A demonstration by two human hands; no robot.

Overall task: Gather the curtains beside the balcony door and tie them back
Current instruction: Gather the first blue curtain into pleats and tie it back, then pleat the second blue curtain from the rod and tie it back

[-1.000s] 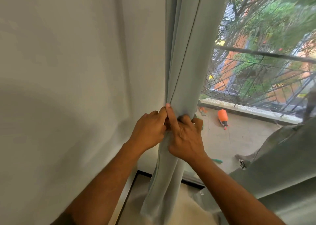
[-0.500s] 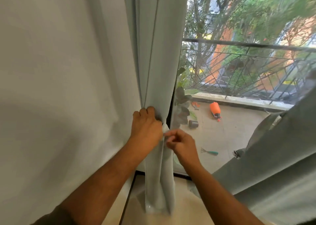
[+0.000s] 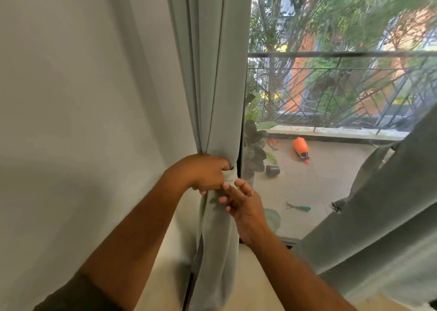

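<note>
While two hands (image 3: 205,173) (image 3: 243,206) work, two curtains (image 3: 212,74) (image 3: 383,216) hang.

Pale grey-green curtain (image 3: 212,74), orange sprayer (image 3: 300,146)

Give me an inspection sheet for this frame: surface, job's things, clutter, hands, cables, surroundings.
Surface: pale indoor floor beneath the curtain.
Job's things: curtain gathered into a bundle beside the wall; tie-back wraps it at hand height. A second curtain hangs at the right, untied.
Clutter: on the balcony, an orange sprayer, a dark pot, a green hand rake, gloves.
Hands: left hand grips the bundle; right hand touches the tie-back, fingers relaxed.
Cables: nothing seen.
Surroundings: railing, plant, trees beyond.
</note>
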